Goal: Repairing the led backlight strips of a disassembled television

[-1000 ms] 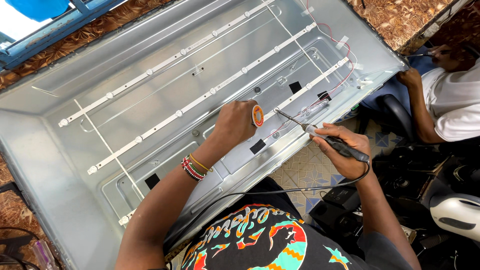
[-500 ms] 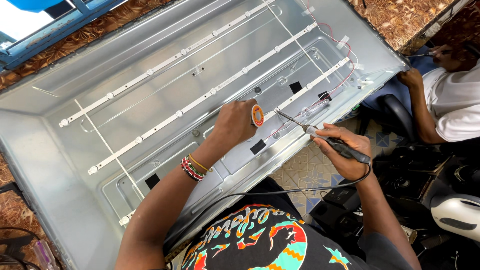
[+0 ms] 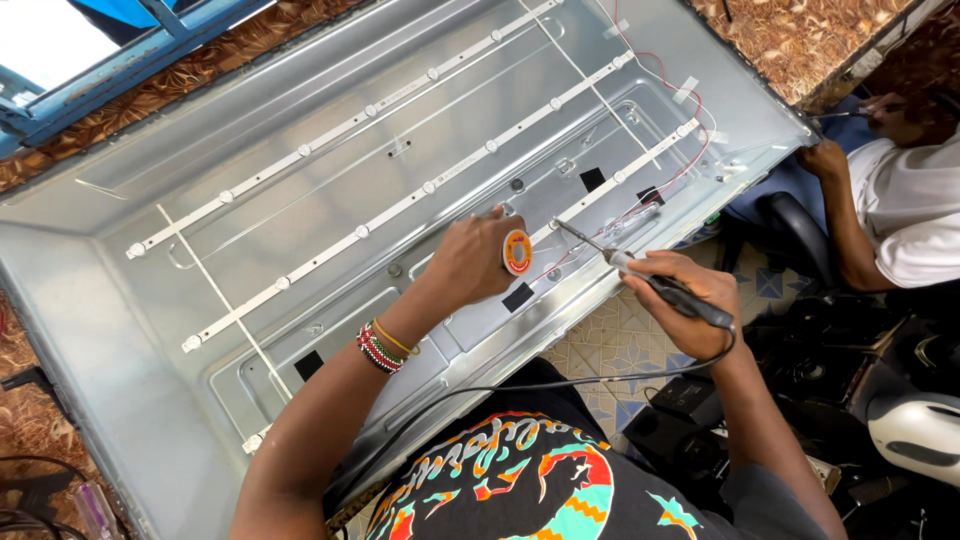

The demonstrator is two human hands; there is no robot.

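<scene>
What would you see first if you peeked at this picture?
First the big grey metal panel that fills most of the view, with long white light strips running across it. Near its lower edge the left hand holds a small orange spool, and the right hand points a soldering iron at the strip beside it. At the far right another person in a white shirt sits at the panel's corner.

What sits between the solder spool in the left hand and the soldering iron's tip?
In the head view, only a short bare stretch of the grey metal panel separates the solder spool from the soldering iron tip; a white light strip passes just behind.
</scene>
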